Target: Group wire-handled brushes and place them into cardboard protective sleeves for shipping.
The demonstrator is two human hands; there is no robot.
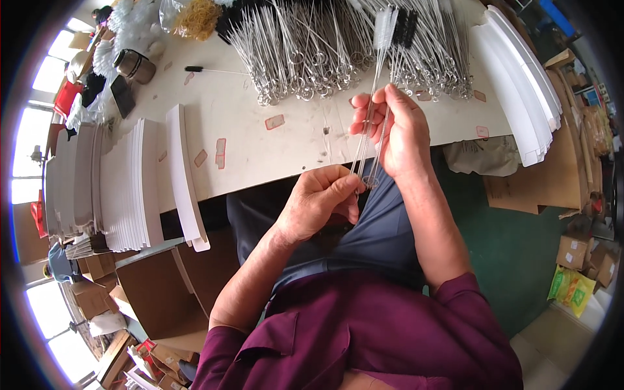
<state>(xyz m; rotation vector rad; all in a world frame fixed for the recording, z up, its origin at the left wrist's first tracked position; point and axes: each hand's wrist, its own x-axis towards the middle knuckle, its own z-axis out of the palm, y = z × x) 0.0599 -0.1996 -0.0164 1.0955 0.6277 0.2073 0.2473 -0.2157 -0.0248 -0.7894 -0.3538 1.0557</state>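
Observation:
My left hand (322, 198) pinches the lower ends of a few thin wire-stemmed brushes over my lap, near the table's front edge. Wire loops show at its fingertips. Higher up, the curled fingers and thumb of my right hand (400, 133) close around the same stems. The brushes (385, 31) slant up and away, with white bristles at the top; a black bristle head (405, 29) shows right beside them. Whether that black one belongs to the held bunch I cannot tell. Beyond my hands lies a wide heap of wire brushes (305, 58), their ring ends toward me.
A single black-tipped brush (194, 69) lies on the pale table (253, 149). Folded white card boxes stand in rows at left (133, 185) and right (520, 91). A jar (134, 66) and bags sit at the back left. Open cartons (159, 289) flank me below.

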